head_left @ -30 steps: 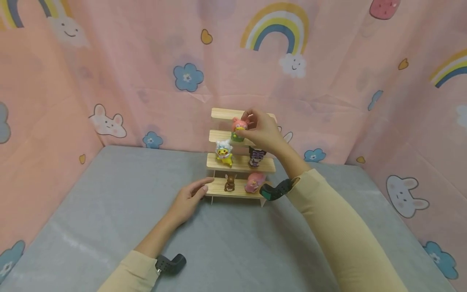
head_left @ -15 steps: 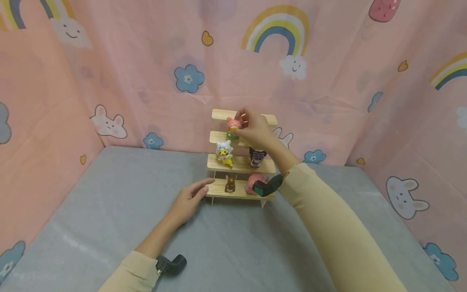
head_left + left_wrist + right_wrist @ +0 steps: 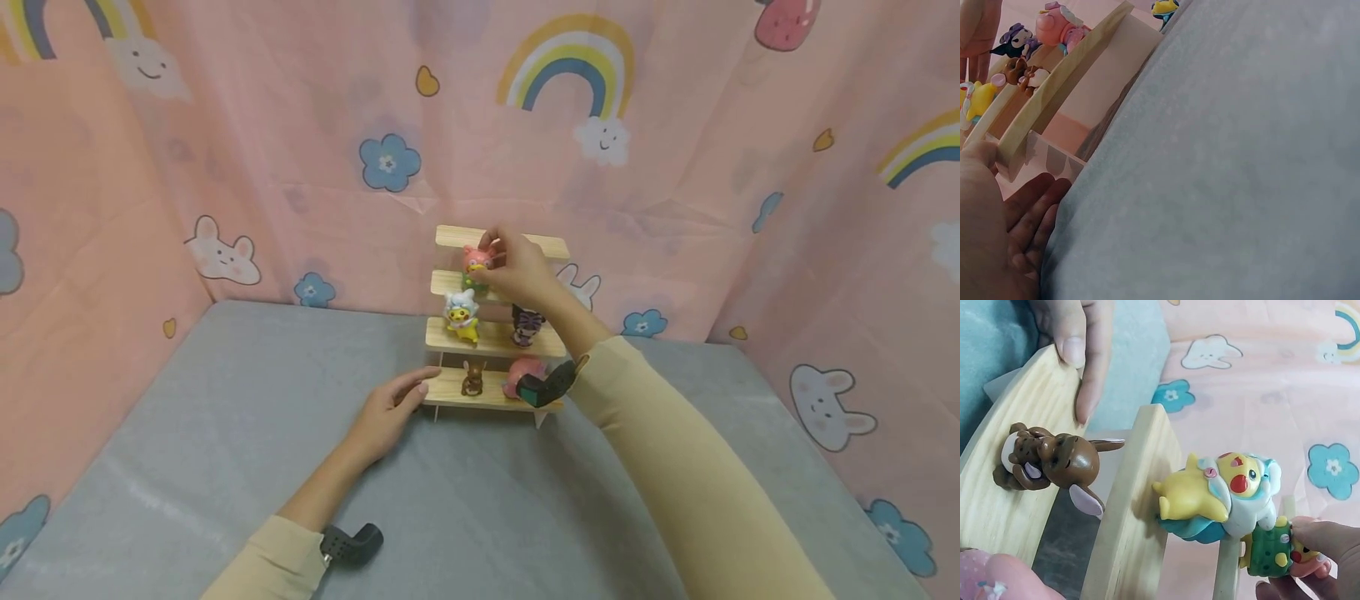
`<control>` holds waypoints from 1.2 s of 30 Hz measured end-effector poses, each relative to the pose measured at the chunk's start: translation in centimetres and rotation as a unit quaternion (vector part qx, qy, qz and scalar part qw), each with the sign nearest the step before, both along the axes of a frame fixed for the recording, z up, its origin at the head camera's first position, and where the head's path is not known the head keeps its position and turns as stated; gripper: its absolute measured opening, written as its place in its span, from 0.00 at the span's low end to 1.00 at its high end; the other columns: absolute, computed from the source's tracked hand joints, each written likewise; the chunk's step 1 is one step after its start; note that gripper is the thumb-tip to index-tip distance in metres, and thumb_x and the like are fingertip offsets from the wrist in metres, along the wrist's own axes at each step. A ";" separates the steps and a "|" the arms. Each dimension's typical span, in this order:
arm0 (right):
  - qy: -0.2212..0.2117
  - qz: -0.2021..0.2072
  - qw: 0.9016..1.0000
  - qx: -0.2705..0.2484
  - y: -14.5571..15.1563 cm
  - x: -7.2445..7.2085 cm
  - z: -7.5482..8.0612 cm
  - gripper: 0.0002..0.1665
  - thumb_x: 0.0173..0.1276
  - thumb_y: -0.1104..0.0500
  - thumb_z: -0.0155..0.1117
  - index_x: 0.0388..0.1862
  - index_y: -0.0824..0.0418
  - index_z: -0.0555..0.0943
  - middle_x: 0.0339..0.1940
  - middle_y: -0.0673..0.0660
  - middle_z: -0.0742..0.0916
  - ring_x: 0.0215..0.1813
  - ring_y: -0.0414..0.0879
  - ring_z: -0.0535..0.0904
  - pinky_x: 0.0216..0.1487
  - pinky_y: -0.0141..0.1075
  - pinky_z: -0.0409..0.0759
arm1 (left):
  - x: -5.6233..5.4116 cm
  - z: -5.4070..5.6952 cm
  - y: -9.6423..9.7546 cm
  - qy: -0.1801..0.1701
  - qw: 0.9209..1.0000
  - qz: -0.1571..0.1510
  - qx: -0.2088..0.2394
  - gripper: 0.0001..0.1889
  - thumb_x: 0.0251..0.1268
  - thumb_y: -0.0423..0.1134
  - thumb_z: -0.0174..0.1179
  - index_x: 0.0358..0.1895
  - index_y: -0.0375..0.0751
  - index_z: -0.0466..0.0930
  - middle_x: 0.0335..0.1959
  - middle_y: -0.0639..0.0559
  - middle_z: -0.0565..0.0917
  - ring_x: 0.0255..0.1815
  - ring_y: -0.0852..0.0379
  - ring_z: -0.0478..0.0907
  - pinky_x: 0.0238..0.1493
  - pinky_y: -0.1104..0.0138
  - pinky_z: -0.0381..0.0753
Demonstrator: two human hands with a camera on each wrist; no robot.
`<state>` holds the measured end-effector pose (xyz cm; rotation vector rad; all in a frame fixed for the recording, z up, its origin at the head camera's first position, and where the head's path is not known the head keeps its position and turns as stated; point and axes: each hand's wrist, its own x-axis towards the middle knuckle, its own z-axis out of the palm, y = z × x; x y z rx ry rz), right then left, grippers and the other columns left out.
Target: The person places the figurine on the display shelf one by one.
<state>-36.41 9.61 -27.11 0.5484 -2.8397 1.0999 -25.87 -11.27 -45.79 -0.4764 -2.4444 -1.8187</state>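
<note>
We see the right hand (image 3: 517,268) pinching the pink-green figure (image 3: 474,261) between thumb and fingers, at the left part of the second shelf from the top of the stand (image 3: 450,236). The hand covers that figure's right side, and the yellow figure (image 3: 461,321) stands just below and in front. In the right wrist view the thumb and fingers hide much of its head and run out of frame; we cannot tell whether its base bears on the wood.

The left hand (image 3: 384,412) lies with relaxed fingers at the left end of the bottom shelf (image 3: 492,388), thumb and forefinger touching it. From the head its other fingers are hidden; the left wrist view shows them in shadow beneath.

The purple figure (image 3: 526,327) shares the yellow one's shelf, its top partly behind the right wrist. On the bottom shelf we make out the brown figure (image 3: 472,379) whole, but the black wrist camera (image 3: 547,383) blocks part of the pink figure (image 3: 522,369). A blue-yellow thing (image 3: 1165,7) is cut off by the left wrist view's top edge.
</note>
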 end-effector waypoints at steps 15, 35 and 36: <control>0.088 -0.027 0.995 -0.044 0.4 3.1 0.0 0.23 0.65 0.56 0.73 0.58 0.59 0.80 0.65 0.62 0.82 0.68 0.58 0.77 0.64 0.52 0.80 | -0.1 -0.3 -0.1 0.002 1.000 0.000 -0.007 0.19 0.80 0.49 0.51 0.67 0.50 0.78 0.69 0.50 0.79 0.74 0.48 0.70 0.71 0.48 0.73; 0.138 0.097 0.978 0.125 -1.4 4.0 -2.7 0.20 0.64 0.59 0.74 0.55 0.60 0.85 0.54 0.58 0.89 0.55 0.52 0.82 0.57 0.45 0.83 | -0.2 -0.2 -0.1 0.006 1.000 -0.002 0.003 0.19 0.80 0.48 0.51 0.66 0.49 0.79 0.68 0.51 0.80 0.73 0.50 0.72 0.69 0.49 0.74; 0.147 0.099 0.975 0.133 -1.4 4.0 -2.8 0.19 0.64 0.59 0.74 0.54 0.60 0.86 0.54 0.58 0.89 0.55 0.52 0.82 0.56 0.45 0.82 | -0.2 -0.2 -0.1 0.006 1.000 -0.002 0.003 0.19 0.80 0.48 0.51 0.66 0.50 0.79 0.68 0.51 0.80 0.73 0.50 0.72 0.70 0.49 0.74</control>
